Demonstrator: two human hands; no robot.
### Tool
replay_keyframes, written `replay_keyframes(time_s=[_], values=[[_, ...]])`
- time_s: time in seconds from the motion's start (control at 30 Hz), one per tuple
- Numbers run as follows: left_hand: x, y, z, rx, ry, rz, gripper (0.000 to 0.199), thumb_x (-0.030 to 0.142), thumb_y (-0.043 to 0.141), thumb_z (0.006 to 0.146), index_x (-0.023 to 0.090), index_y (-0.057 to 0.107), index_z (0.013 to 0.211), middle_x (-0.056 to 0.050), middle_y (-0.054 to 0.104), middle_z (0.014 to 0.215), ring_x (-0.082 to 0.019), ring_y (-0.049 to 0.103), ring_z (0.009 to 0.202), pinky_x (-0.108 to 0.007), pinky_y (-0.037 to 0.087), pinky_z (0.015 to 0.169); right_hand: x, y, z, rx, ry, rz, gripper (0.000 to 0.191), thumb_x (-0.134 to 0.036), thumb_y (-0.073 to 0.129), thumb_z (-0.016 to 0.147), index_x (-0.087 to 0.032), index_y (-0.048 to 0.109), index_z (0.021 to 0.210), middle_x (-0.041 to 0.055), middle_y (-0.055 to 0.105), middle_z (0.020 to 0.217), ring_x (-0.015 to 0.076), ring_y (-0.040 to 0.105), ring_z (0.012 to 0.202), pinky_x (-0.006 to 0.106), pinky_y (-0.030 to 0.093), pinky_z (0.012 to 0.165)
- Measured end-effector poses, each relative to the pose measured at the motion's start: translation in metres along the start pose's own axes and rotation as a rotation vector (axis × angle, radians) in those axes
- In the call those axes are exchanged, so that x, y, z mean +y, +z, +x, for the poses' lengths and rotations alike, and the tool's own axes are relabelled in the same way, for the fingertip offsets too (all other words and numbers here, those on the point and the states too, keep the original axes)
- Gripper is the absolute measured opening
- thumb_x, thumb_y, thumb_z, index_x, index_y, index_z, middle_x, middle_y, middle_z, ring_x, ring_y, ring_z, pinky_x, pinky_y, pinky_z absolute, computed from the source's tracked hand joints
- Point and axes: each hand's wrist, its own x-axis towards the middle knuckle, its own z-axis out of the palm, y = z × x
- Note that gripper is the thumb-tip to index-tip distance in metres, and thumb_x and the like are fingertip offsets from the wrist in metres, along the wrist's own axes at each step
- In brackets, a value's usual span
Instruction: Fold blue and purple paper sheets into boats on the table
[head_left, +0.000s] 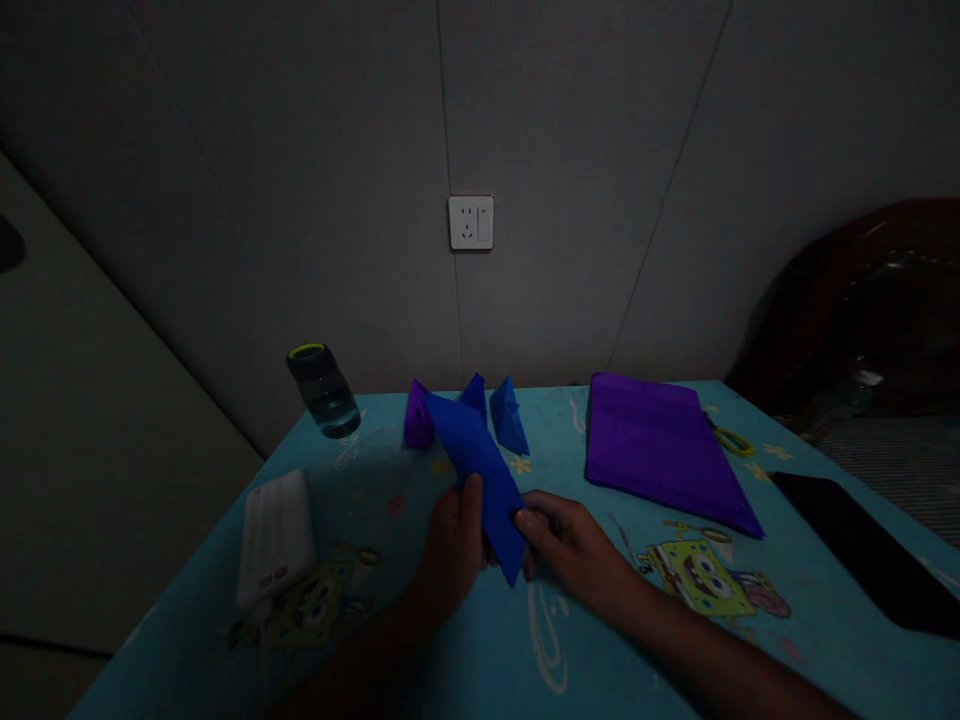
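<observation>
A folded blue paper (476, 455) is held up above the middle of the table, tilted, its upper end leaning left. My left hand (456, 530) grips its lower left side, thumb on the front face. The fingers of my right hand (559, 535) pinch its right edge near the lower end. Behind the paper stand a purple folded paper piece (418, 418), a dark blue one (475, 394) partly hidden by the held paper, and a lighter blue one (508, 418).
A purple paper stack (660, 445) lies at right, green-handled scissors (733, 441) partly beneath it. A black flat object (862, 545) is at the far right. A white power bank (277, 535) with a cable and a bottle (325, 392) stand left on the patterned tablecloth (600, 660).
</observation>
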Motion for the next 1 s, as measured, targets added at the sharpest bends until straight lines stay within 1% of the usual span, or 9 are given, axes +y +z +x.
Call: replay_keyframes(time_s=[0.1, 0.2, 0.37, 0.43, 0.6, 0.8, 0.87, 0.93, 1.0], values=[[0.000, -0.002, 0.003, 0.105, 0.015, 0.015, 0.066, 0.081, 0.035, 0.083, 0.024, 0.041, 0.052, 0.004, 0.041, 0.036, -0.011, 0.040, 0.032, -0.023, 0.030, 0.035, 0.004, 0.008, -0.001, -0.111, 0.061, 0.144, 0.044, -0.059, 0.051, 0.094, -0.016, 0.061, 0.089, 0.0026, 0.068, 0.073, 0.0132, 0.065, 0.057, 0.025, 0.050, 0.058], [0.003, -0.003, 0.003, 0.139, 0.046, 0.057, 0.065, 0.079, 0.035, 0.085, 0.024, 0.040, 0.050, 0.004, 0.040, 0.036, -0.011, 0.039, 0.033, -0.024, 0.030, 0.037, 0.007, 0.014, -0.004, -0.171, 0.103, 0.194, 0.046, -0.061, 0.053, 0.092, -0.015, 0.061, 0.091, 0.0029, 0.069, 0.071, 0.0152, 0.068, 0.060, 0.027, 0.053, 0.059], [0.006, -0.001, 0.001, 0.140, 0.094, 0.048, 0.066, 0.076, 0.033, 0.086, 0.024, 0.039, 0.047, 0.004, 0.037, 0.035, -0.011, 0.036, 0.033, -0.025, 0.029, 0.038, 0.005, 0.015, -0.007, -0.061, 0.040, 0.036, 0.047, -0.058, 0.044, 0.097, -0.016, 0.061, 0.085, 0.0004, 0.064, 0.059, 0.0138, 0.064, 0.053, 0.025, 0.051, 0.056], [0.005, -0.002, 0.001, 0.149, 0.107, 0.046, 0.065, 0.073, 0.033, 0.089, 0.024, 0.039, 0.047, 0.004, 0.039, 0.037, -0.011, 0.038, 0.035, -0.025, 0.029, 0.039, 0.005, 0.014, -0.006, -0.062, 0.057, 0.059, 0.046, -0.059, 0.047, 0.095, -0.016, 0.061, 0.086, -0.0004, 0.063, 0.059, 0.0133, 0.062, 0.050, 0.025, 0.049, 0.053], [0.001, -0.004, 0.004, 0.264, 0.086, 0.012, 0.055, 0.066, 0.043, 0.089, 0.024, 0.040, 0.054, 0.006, 0.039, 0.044, -0.010, 0.036, 0.040, -0.024, 0.028, 0.040, 0.009, 0.014, -0.003, -0.226, 0.118, 0.210, 0.050, -0.065, 0.051, 0.091, -0.016, 0.058, 0.086, 0.0021, 0.068, 0.066, 0.0136, 0.064, 0.050, 0.026, 0.049, 0.053], [0.001, -0.002, 0.003, 0.201, 0.073, -0.062, 0.058, 0.072, 0.045, 0.085, 0.023, 0.040, 0.054, 0.005, 0.040, 0.044, -0.010, 0.037, 0.040, -0.023, 0.027, 0.039, 0.014, 0.015, -0.005, -0.210, 0.211, 0.185, 0.056, -0.072, 0.051, 0.086, -0.016, 0.057, 0.082, 0.0000, 0.064, 0.057, 0.0119, 0.057, 0.041, 0.023, 0.041, 0.044], [0.001, -0.003, 0.002, 0.182, 0.071, -0.078, 0.059, 0.072, 0.046, 0.085, 0.023, 0.040, 0.052, 0.005, 0.039, 0.043, -0.010, 0.036, 0.039, -0.024, 0.028, 0.040, 0.016, 0.014, -0.005, -0.245, 0.238, 0.213, 0.058, -0.073, 0.052, 0.085, -0.016, 0.058, 0.079, -0.0004, 0.062, 0.053, 0.0113, 0.054, 0.039, 0.022, 0.038, 0.043], [0.000, -0.004, 0.001, 0.195, 0.067, -0.140, 0.055, 0.070, 0.053, 0.083, 0.022, 0.046, 0.055, 0.003, 0.045, 0.046, -0.013, 0.043, 0.044, -0.025, 0.033, 0.043, 0.018, 0.011, -0.005, -0.316, 0.250, 0.257, 0.058, -0.071, 0.052, 0.086, -0.014, 0.061, 0.080, -0.0007, 0.062, 0.050, 0.0105, 0.052, 0.038, 0.022, 0.036, 0.045], [-0.002, -0.005, 0.001, 0.175, 0.048, -0.255, 0.049, 0.068, 0.060, 0.079, 0.021, 0.058, 0.068, -0.001, 0.059, 0.061, -0.018, 0.058, 0.061, -0.027, 0.044, 0.055, 0.017, 0.007, -0.004, -0.377, 0.260, 0.287, 0.059, -0.069, 0.050, 0.089, -0.013, 0.063, 0.083, -0.0011, 0.061, 0.047, 0.0097, 0.050, 0.038, 0.022, 0.035, 0.048]])
